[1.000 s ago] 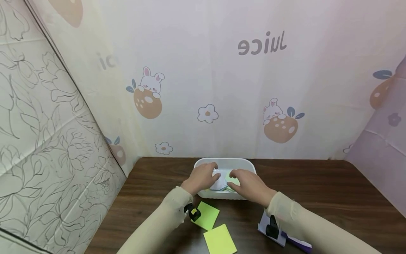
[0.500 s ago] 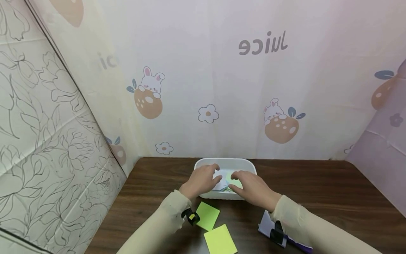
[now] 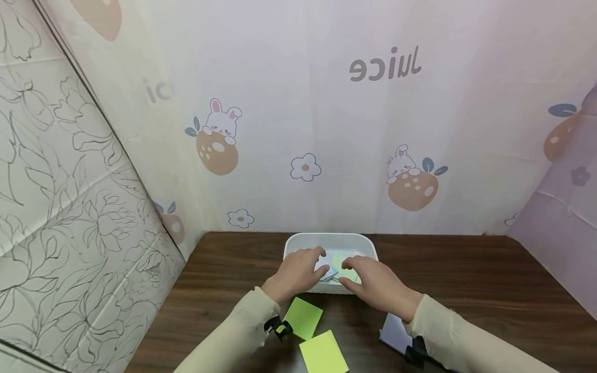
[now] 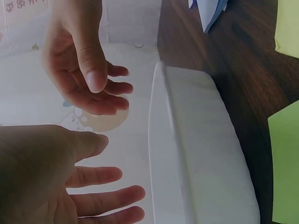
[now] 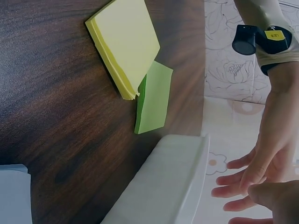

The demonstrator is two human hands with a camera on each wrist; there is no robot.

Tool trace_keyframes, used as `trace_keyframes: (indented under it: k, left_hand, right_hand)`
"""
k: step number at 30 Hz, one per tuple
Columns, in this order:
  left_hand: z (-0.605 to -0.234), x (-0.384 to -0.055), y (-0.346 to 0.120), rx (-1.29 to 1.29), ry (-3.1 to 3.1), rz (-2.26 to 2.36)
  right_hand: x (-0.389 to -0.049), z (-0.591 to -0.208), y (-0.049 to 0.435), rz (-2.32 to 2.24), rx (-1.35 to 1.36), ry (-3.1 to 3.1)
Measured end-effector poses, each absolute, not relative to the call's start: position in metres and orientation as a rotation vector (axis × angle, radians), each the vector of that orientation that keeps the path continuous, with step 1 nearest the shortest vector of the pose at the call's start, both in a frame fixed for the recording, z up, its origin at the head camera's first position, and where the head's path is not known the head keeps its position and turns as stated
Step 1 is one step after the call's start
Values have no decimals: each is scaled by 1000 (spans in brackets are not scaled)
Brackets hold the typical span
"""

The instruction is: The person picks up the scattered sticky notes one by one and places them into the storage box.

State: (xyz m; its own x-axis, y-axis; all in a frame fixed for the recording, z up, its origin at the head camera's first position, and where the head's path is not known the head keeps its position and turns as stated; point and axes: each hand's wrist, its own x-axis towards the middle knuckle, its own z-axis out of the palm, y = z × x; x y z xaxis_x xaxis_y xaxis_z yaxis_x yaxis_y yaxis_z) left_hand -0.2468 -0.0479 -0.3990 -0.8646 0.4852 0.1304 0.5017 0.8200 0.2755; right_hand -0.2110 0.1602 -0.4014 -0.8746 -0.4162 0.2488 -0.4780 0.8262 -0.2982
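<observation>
- White bin (image 3: 336, 242): shallow, rounded corners, thin raised rim, smooth walls; sits near far edge of the wood-grain surface (image 3: 448, 280), approx. mid-width, upright.
- Inside bin: pale blue paper (image 3: 330, 273) & pale green paper (image 3: 344, 265), lying loose, partly overlapping; partly hidden by hands.
- L hand (image 3: 298, 272): above L side of bin; fingers (image 4: 110, 200) spread, slightly bent, wide gap to thumb; nothing held, clear of the rim in L wrist view.
- R hand (image 3: 380, 284): over R side of bin, facing L hand; its fingers loosely bent, thumb well apart from them in head view; nothing held.
- Hands close tog. but not touching, acc. to L wrist view.
- Count: 1 bin; 2 hands, each w/ sleeve & dark wrist cam.
- 1 green pad (image 3: 303, 317) & 1 yellow pad (image 3: 324, 353), both squarish, on surface in front of bin; corners meet or nearly so, can't tell which.
- Lilac pad (image 3: 395, 333) nr R forearm, partly covered; no. of pieces unclear, same for papers in bin.
</observation>
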Motion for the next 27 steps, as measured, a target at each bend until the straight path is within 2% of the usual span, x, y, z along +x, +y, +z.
trace_keyframes:
  k: [27]
  left_hand:
    - [-401, -226, -29, -949, -2863, -326]
  right_hand:
    - [-199, -401, 187, 585, 615, -2880]
